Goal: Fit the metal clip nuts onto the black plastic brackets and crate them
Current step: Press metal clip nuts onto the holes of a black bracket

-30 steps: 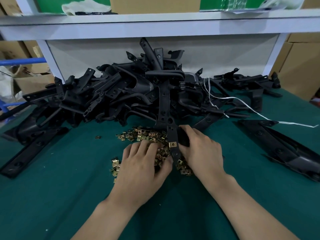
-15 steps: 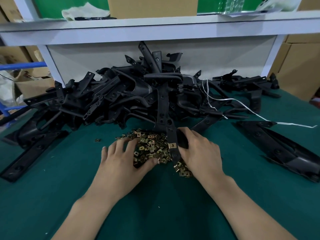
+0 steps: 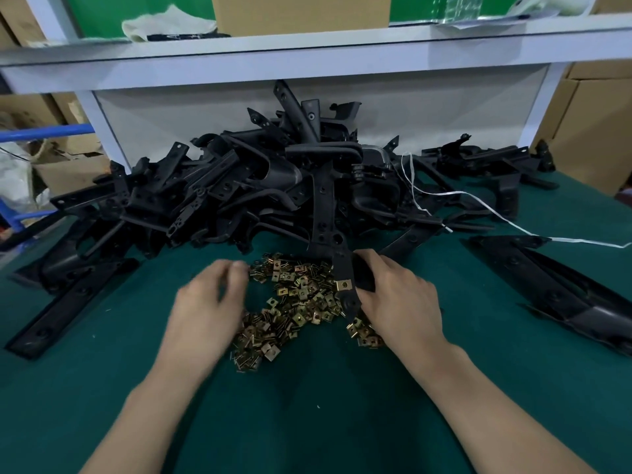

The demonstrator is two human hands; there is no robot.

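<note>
A heap of brass-coloured metal clip nuts (image 3: pixel 294 306) lies on the green table (image 3: pixel 307 422) in front of me. My right hand (image 3: pixel 400 299) grips the near end of a long black plastic bracket (image 3: pixel 325 206), which carries one clip nut (image 3: pixel 343 285) on its narrow tongue. My left hand (image 3: pixel 208 302) hovers blurred at the left edge of the heap with fingers curled; whether it pinches a clip nut I cannot make out. Behind the heap rises a big pile of black brackets (image 3: pixel 239 186).
A long black bracket (image 3: pixel 554 289) lies at the right, another (image 3: pixel 71 302) at the left. A white strap (image 3: pixel 478 203) trails over the pile to the right. A white shelf (image 3: pixel 307 56) spans the back, with cardboard boxes (image 3: pixel 588 131) beside the table.
My left hand has slid leftwards off the clip nut heap and lifted, uncovering the nuts. My right hand has kept its grip on the bracket end.
</note>
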